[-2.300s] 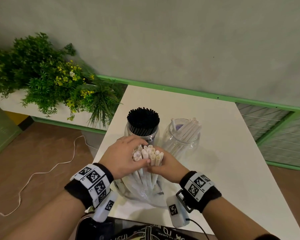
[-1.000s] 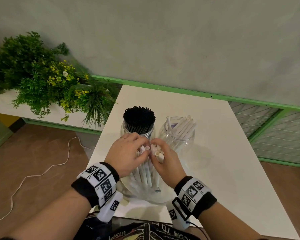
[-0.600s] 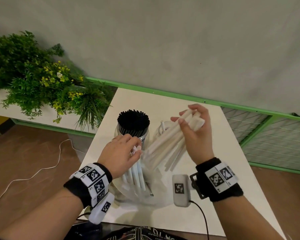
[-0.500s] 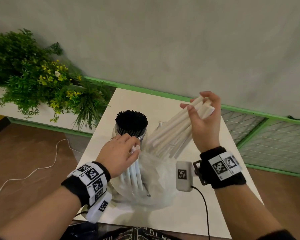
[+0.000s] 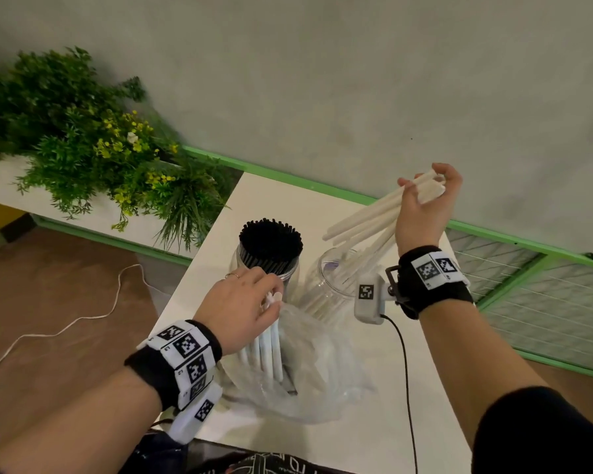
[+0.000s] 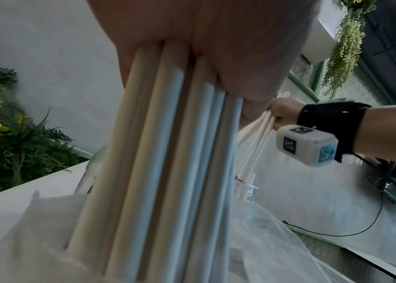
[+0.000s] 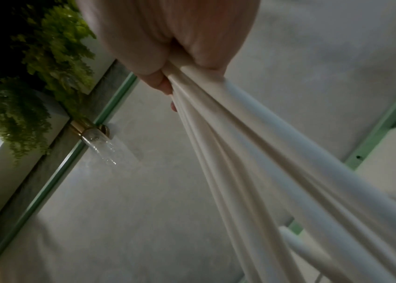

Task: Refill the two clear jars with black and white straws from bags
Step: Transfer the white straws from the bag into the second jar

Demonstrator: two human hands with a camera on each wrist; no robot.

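Note:
Two clear jars stand on the white table point(image 5: 374, 405). The left jar point(image 5: 243, 261) is packed with black straws point(image 5: 270, 241). The right jar point(image 5: 322, 285) holds a few white straws. My right hand point(image 5: 425, 196) grips a bundle of white straws point(image 5: 363, 220) by their top ends, raised and slanted above the right jar; the same bundle point(image 7: 252, 153) fills the right wrist view. My left hand point(image 5: 243, 306) holds the tops of the white straws point(image 5: 267, 350) still standing in the clear plastic bag point(image 5: 315, 381) in front of the jars, seen close as white straws point(image 6: 167, 153).
A planter of green plants with yellow flowers point(image 5: 83, 148) sits left of the table. A grey wall with green trim point(image 5: 322, 184) runs behind. A wire mesh panel point(image 5: 545, 302) lies to the right. A white cord point(image 5: 65, 330) trails on the brown floor.
My right hand pulled a bundle of white straws out of the bag and lifted it up and to the right over the right jar. My left hand stayed on the remaining straws.

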